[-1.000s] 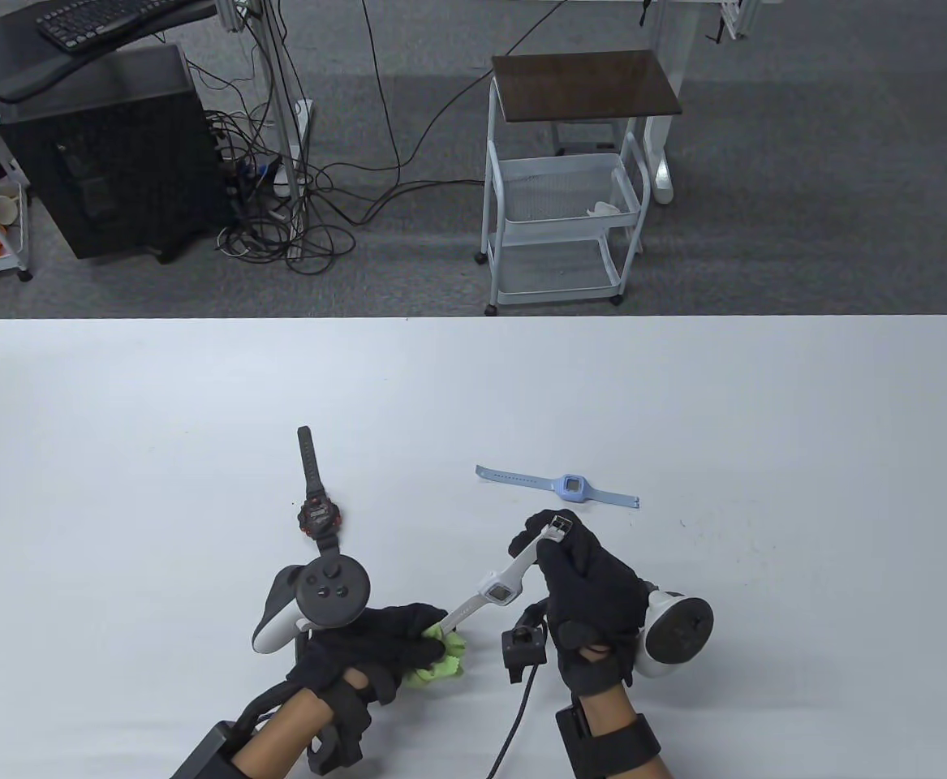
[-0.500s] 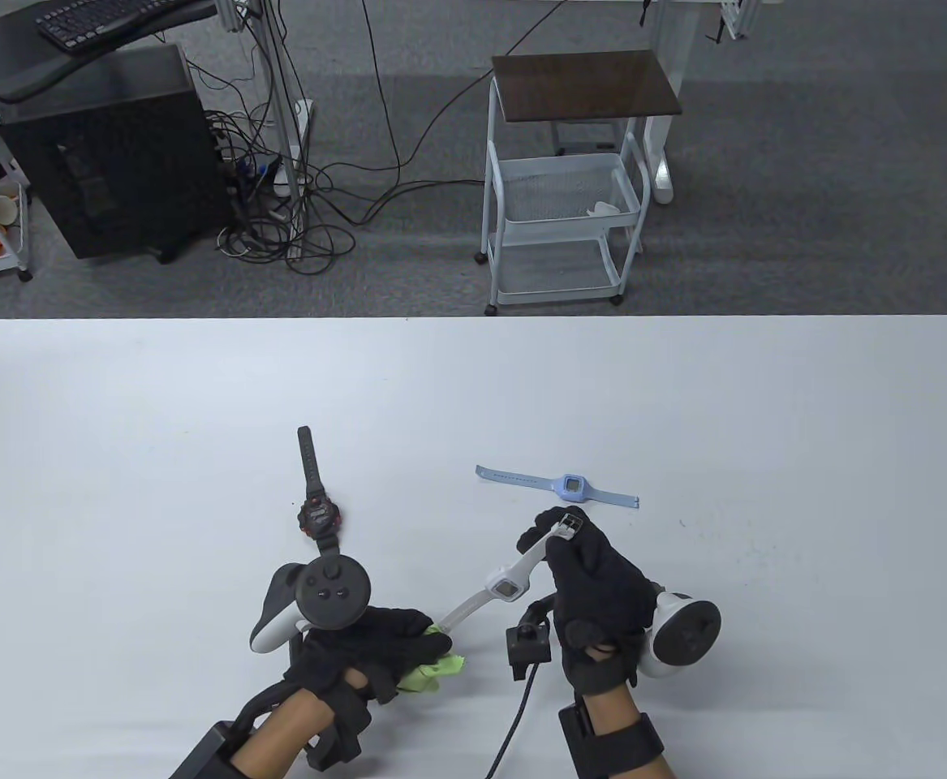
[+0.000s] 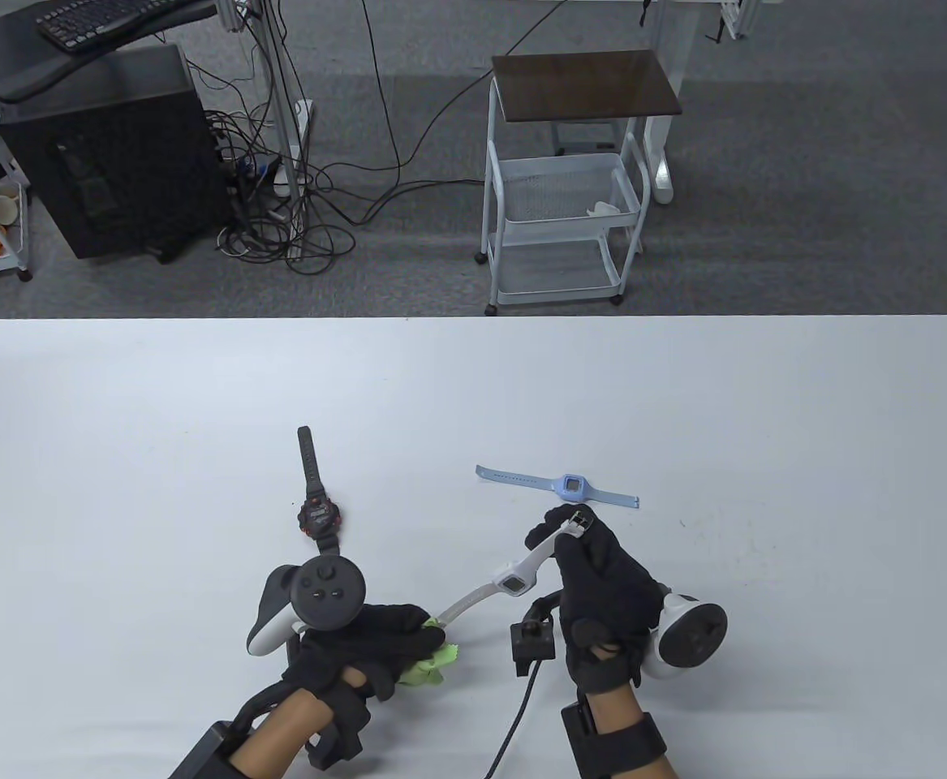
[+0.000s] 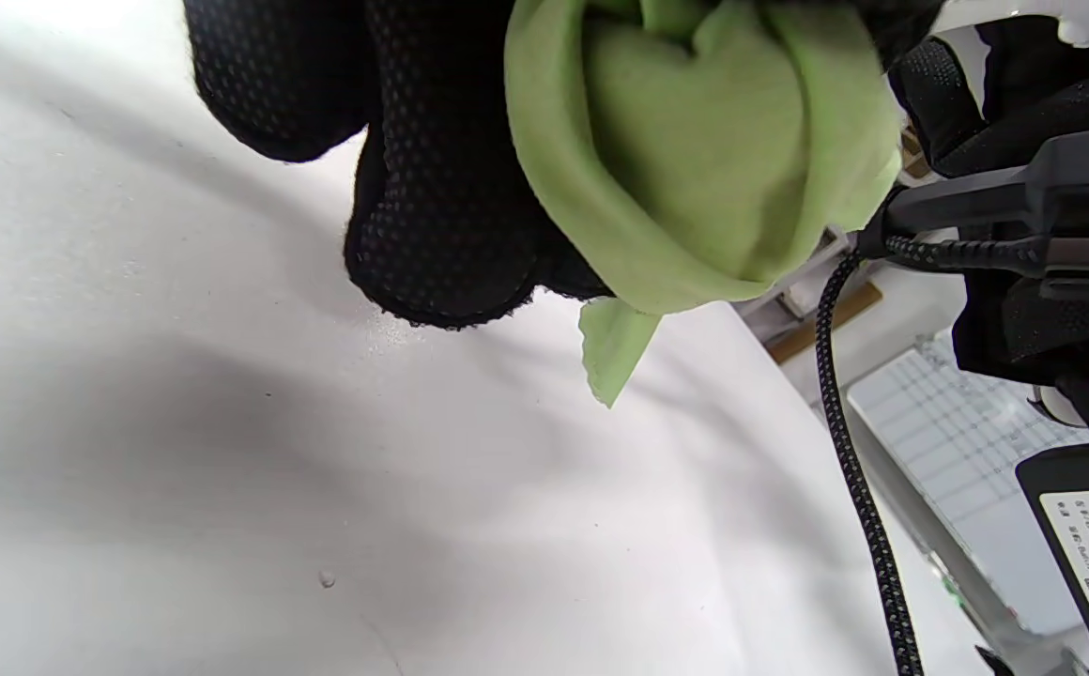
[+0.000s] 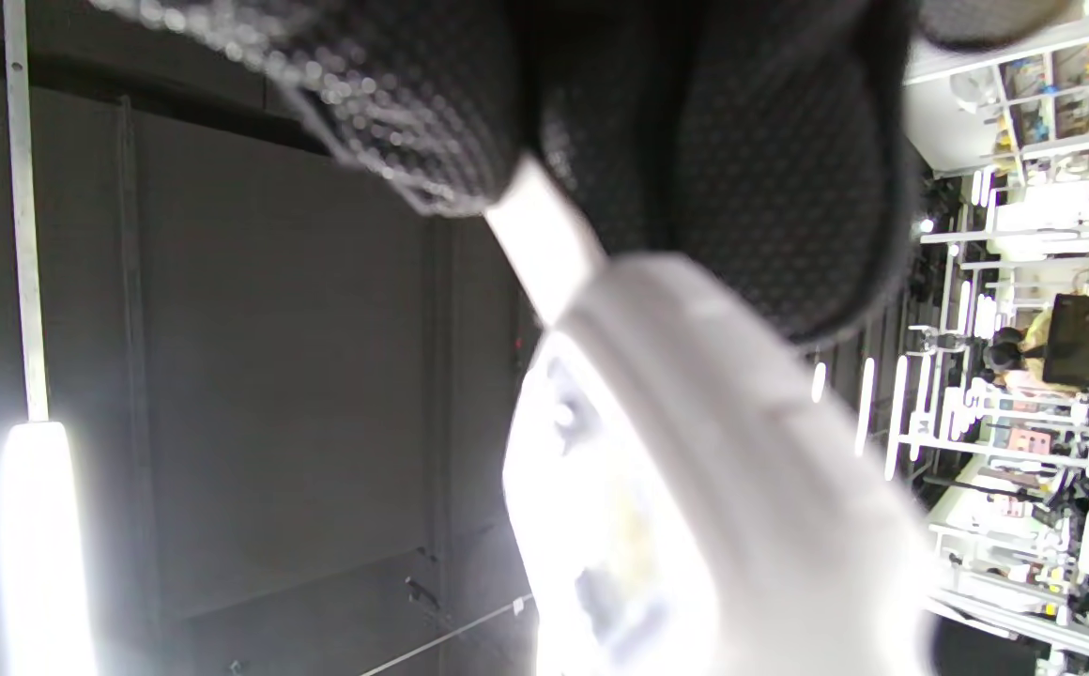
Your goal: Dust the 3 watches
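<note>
Dusting the white watch [image 3: 512, 581], stretched taut between both hands above the counter [image 3: 765, 422].
Right hand [image 3: 603, 592] pinches the buckle end; left hand [image 3: 363, 645] apparently wraps the green cloth [image 3: 428, 661] round the strap tail; black watch [image 3: 316, 503] and blue watch [image 3: 570, 487] lie just beyond.

Looks like a lab/office: grey carpet floor, black PC tower [image 3: 112, 150] w/ tangled black cables [image 3: 294, 219], black keyboard [image 3: 100, 20], white wire-basket trolley [image 3: 562, 195].
</note>
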